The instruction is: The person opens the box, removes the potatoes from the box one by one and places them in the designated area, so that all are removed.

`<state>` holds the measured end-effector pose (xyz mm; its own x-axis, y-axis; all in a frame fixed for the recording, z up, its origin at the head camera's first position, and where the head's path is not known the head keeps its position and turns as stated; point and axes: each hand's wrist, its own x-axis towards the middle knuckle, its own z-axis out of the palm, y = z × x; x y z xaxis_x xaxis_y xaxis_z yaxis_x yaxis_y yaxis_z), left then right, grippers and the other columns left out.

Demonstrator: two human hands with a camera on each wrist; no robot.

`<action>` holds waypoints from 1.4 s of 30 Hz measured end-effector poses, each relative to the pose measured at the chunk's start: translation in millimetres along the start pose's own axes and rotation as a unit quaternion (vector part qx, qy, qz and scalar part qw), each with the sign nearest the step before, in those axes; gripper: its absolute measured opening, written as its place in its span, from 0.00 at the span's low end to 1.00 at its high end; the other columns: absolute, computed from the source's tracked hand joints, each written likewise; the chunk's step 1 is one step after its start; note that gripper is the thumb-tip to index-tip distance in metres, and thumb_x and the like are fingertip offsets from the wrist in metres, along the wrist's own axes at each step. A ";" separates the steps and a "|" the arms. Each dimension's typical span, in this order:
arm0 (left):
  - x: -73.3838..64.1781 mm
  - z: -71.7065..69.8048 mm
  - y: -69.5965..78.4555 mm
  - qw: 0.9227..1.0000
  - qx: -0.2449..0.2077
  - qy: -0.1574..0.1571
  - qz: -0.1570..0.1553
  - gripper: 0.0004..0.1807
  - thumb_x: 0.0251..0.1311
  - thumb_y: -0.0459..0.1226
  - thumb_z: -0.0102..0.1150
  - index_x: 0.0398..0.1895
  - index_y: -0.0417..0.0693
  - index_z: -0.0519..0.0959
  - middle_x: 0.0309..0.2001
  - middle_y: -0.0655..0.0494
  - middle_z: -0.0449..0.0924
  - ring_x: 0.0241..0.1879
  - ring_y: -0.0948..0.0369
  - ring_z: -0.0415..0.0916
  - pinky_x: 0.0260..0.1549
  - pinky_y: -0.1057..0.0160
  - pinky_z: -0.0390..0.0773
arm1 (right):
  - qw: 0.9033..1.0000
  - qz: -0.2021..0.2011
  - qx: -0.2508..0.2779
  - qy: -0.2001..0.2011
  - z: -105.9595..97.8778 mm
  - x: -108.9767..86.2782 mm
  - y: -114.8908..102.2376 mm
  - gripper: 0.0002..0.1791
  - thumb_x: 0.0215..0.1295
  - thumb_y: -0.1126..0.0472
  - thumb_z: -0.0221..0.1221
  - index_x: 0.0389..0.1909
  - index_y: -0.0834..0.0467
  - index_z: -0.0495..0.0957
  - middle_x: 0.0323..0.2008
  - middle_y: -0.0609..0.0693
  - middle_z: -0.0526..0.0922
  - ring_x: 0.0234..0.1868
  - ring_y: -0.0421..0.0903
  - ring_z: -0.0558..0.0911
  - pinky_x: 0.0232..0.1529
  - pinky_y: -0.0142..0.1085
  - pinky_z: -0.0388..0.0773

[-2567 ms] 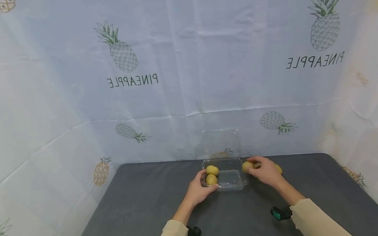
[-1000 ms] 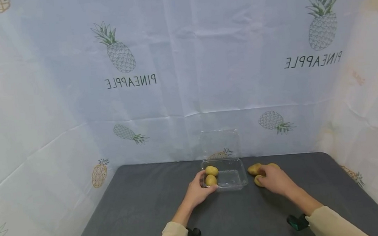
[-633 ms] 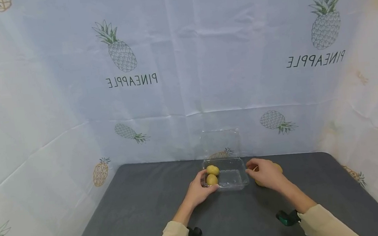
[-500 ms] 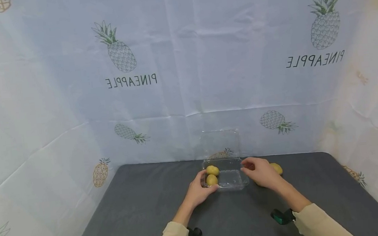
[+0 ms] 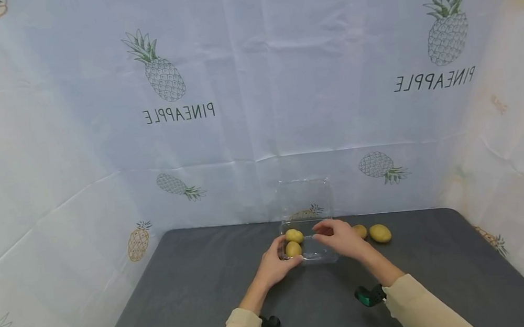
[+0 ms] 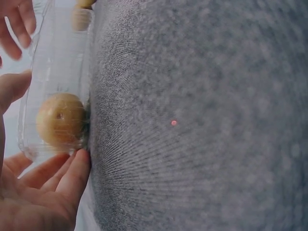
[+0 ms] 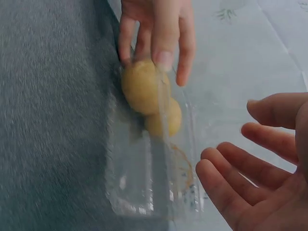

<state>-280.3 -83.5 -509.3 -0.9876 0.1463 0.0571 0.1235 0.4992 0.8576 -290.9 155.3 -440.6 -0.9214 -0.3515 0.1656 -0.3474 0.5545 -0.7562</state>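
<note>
A clear plastic box (image 5: 318, 255) stands on the table with its lid (image 5: 304, 196) upright behind it. Two yellow potatoes are seen in its left part, the rear one (image 5: 294, 235) and the front one (image 5: 293, 249). My left hand (image 5: 274, 264) grips the box's left end, thumb at the front and fingers round the side. Over the right half of the box is my right hand (image 5: 337, 238). In the right wrist view its fingers (image 7: 231, 178) are spread and loosely bent, holding nothing.
To the right of the box lie a potato (image 5: 360, 231), partly behind my right hand, and another potato (image 5: 380, 233). The dark grey table (image 5: 199, 296) backs onto a hanging pineapple-print cloth (image 5: 247, 107).
My right hand has moved left from the potatoes at the right to above the box, uncovering those potatoes. My left hand stays at the box's left end.
</note>
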 end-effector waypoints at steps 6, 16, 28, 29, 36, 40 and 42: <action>0.3 -0.4 -0.6 1.000 -0.007 -0.001 0.000 0.43 0.61 0.51 0.70 0.76 0.48 0.63 0.67 0.40 0.71 0.62 0.44 0.74 0.54 0.41 0.77 | 1.000 0.003 0.016 -0.025 13.7 10.0 3.2 0.18 0.73 0.55 0.62 0.56 0.62 0.82 0.46 0.52 0.85 0.45 0.50 0.83 0.43 0.47 0.82; 0.4 -0.3 0.9 1.000 -0.003 -0.002 -0.005 0.44 0.61 0.51 0.70 0.76 0.48 0.63 0.67 0.40 0.72 0.61 0.45 0.75 0.53 0.43 0.78 | 0.997 0.028 0.022 -0.071 28.4 25.4 9.0 0.19 0.74 0.55 0.60 0.59 0.61 0.80 0.48 0.55 0.84 0.48 0.53 0.83 0.42 0.48 0.82; 0.2 -2.4 0.5 1.000 -0.011 -0.008 0.005 0.43 0.61 0.50 0.70 0.76 0.46 0.64 0.68 0.40 0.72 0.61 0.45 0.76 0.52 0.45 0.79 | 0.990 0.046 0.046 -0.125 44.1 40.5 9.4 0.21 0.72 0.57 0.61 0.60 0.64 0.78 0.42 0.53 0.84 0.35 0.48 0.84 0.36 0.42 0.82; 0.0 -2.3 0.6 1.000 -0.012 -0.009 0.006 0.43 0.61 0.50 0.70 0.76 0.46 0.64 0.68 0.40 0.72 0.61 0.45 0.76 0.53 0.44 0.79 | 0.990 0.047 0.046 -0.127 44.9 40.9 9.3 0.21 0.71 0.57 0.61 0.60 0.64 0.78 0.42 0.53 0.84 0.35 0.47 0.84 0.36 0.42 0.83; -0.3 -2.3 0.7 1.000 -0.022 -0.014 0.004 0.43 0.61 0.50 0.70 0.77 0.48 0.63 0.69 0.41 0.70 0.62 0.45 0.75 0.52 0.45 0.80 | 0.985 0.059 0.070 -0.144 50.1 44.4 7.6 0.24 0.71 0.59 0.62 0.63 0.67 0.76 0.47 0.56 0.84 0.36 0.49 0.85 0.39 0.48 0.84; -0.5 -2.3 0.3 1.000 -0.023 -0.014 0.005 0.44 0.61 0.52 0.71 0.76 0.49 0.64 0.68 0.41 0.71 0.61 0.46 0.76 0.51 0.46 0.80 | 0.986 0.063 0.058 -0.140 55.1 47.9 8.7 0.25 0.70 0.57 0.62 0.64 0.66 0.76 0.48 0.55 0.84 0.34 0.46 0.84 0.35 0.42 0.82; -0.2 -1.5 -0.1 1.000 -0.024 -0.016 0.006 0.44 0.61 0.53 0.70 0.76 0.49 0.64 0.68 0.42 0.72 0.61 0.47 0.76 0.51 0.47 0.81 | 0.987 0.065 0.053 -0.137 57.4 49.2 9.7 0.26 0.70 0.56 0.63 0.63 0.66 0.76 0.44 0.54 0.84 0.31 0.46 0.82 0.32 0.40 0.80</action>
<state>-280.3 -84.9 -508.6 -0.9826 0.1784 0.0515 0.1289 0.4557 0.8807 -329.6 100.1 -476.1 -0.8707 -0.4808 -0.1035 -0.1959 0.5321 -0.8237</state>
